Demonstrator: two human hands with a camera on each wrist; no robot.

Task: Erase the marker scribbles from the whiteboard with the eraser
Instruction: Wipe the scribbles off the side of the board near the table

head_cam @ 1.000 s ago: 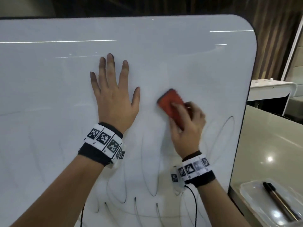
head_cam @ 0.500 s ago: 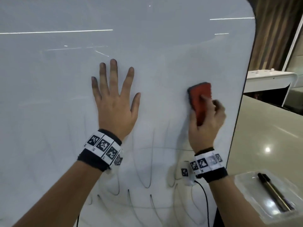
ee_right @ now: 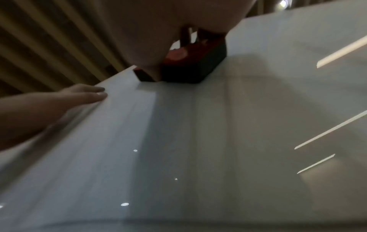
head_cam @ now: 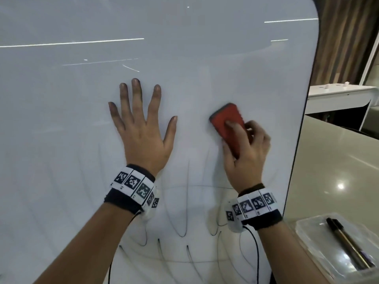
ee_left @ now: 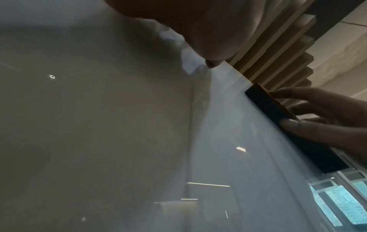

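A large whiteboard [head_cam: 82,58] fills most of the head view, its rounded right edge running down the right side of the frame. Thin black marker scribbles [head_cam: 182,228], looping strokes, cover its lower centre, below both wrists. The left hand [head_cam: 141,136] lies flat on the board at centre, fingers straight and spread, holding nothing. Just right of it, the right hand [head_cam: 246,156] grips a red eraser [head_cam: 227,121], thumb on its top, fingers curled round its right side, the eraser pressed to the board above the scribbles. In the lower right corner a clear plastic tray [head_cam: 313,242] holds dark markers [head_cam: 346,242].
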